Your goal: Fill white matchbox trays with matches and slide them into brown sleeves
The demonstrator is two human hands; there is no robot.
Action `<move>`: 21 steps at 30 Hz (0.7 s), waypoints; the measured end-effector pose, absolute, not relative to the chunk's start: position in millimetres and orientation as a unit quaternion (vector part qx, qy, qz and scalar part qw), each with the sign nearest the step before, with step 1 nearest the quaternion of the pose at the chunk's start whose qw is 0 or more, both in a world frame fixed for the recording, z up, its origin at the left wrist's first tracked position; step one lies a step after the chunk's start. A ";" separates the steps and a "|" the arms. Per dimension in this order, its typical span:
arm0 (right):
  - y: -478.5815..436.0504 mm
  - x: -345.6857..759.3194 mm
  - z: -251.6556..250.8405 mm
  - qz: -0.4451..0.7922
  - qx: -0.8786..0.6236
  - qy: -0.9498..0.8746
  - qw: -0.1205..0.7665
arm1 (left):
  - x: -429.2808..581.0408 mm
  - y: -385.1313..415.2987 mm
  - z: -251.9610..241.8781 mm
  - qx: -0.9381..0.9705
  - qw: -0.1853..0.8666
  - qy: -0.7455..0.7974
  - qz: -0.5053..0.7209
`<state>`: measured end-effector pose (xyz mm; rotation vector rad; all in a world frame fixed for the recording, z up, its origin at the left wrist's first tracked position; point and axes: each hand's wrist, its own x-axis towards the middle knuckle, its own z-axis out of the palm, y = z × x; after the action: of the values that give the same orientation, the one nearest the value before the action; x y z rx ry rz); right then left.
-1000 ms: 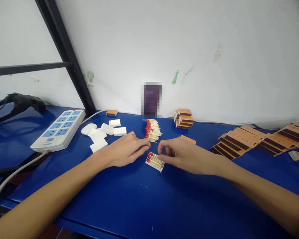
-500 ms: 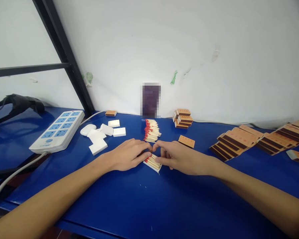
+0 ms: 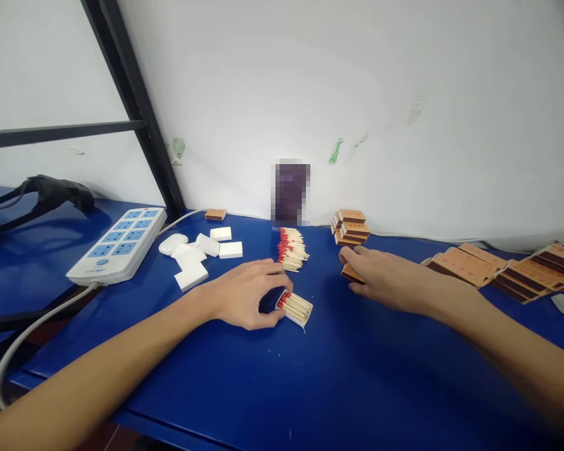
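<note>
A white matchbox tray full of red-headed matches lies at the middle of the blue table. My left hand grips its left end between thumb and fingers. Farther right, my right hand has its thumb and fingers around a matchbox sleeve, orange with a dark striking side. That hand hides much of the sleeve. Behind the tray, a pile of loose matches lies with most red heads to the left.
Several white trays lie at the left, near a power strip. At the back stand stacked matchboxes and a single matchbox. Overlapping flattened sleeves spread across the right. A black metal frame rises at the left.
My right hand has left the filled tray and moved right to the matchbox sleeve. My left hand stays at the tray, now gripping its left end. The view has shifted slightly.
</note>
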<state>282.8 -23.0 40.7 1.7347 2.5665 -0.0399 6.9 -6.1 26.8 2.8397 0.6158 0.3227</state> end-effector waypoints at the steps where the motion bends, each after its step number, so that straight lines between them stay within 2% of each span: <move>1: -24.8 282.2 42.1 -0.038 0.558 0.829 0.029 | 7.6 -5.5 25.6 0.963 0.099 0.226 0.111; 7: -46.2 252.5 61.4 -0.226 0.457 0.860 0.007 | 10.5 -2.4 20.0 0.947 0.078 0.290 0.115; 13: -45.7 240.1 55.9 -0.222 0.459 0.859 -0.048 | 10.9 -2.6 19.3 0.944 0.126 0.280 0.123; 21: -39.0 241.6 56.7 -0.226 0.421 0.877 -0.054 | 11.4 -3.2 16.9 0.926 0.212 0.276 0.146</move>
<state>241.6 -39.0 56.7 1.3704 2.8527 -0.7345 11.4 -3.2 16.9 2.5722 0.7673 0.4066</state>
